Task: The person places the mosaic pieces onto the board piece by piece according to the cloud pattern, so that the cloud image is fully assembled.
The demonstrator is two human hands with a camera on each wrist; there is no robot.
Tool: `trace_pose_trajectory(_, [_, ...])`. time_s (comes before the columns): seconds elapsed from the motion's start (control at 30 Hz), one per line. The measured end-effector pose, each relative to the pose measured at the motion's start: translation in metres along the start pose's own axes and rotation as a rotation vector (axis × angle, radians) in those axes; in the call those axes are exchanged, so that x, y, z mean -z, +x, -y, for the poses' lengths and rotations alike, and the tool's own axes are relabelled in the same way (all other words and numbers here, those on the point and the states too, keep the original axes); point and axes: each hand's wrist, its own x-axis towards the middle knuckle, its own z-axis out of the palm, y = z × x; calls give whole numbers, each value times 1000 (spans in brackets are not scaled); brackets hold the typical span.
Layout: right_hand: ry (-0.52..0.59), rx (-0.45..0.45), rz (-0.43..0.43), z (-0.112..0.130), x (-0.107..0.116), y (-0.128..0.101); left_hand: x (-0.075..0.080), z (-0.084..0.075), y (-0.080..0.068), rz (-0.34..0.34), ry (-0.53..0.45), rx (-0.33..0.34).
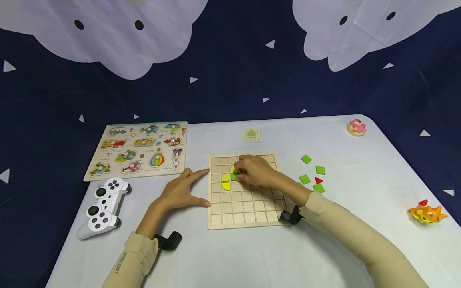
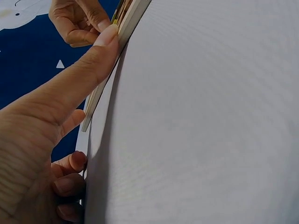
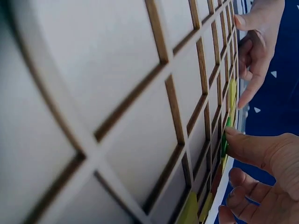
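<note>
I saw a vehicle puzzle board (image 1: pixel 140 150) near the table's (image 1: pixel 223 256) far-left corner, a white game controller (image 1: pixel 103 208) by its left edge, and an orange toy (image 1: pixel 427 213) at the right edge.

Left hand (image 1: pixel 180 192) flat, thumb and index spread wide; right hand (image 1: pixel 253 170) palm down, fingertips pinched together.

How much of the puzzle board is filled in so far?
Only a little. Two yellow pieces already sit in the grid board. The right hand is pressing a green piece in beside them, while the left hand steadies the board's edge. Most squares are bare, and spare tiles wait alongside.
</note>
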Motion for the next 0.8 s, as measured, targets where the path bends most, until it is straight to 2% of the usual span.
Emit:
trace_pose_trajectory(0.13, [-16, -2, 3, -1, 1, -1, -1, 1, 0, 2, -5, 3])
trace_pose_trajectory(0.37, [2, -25, -101, -5, 11, -20, -2, 2, 0, -1, -8, 10])
trace_pose_trajectory(0.57, [-18, -169, -166, -37, 35, -50, -3, 2, -1, -7, -9, 10])
trace_pose_trajectory(0.8, [-41, -365, -179, -85, 54, -87, -3, 2, 0, -7, -6, 7])
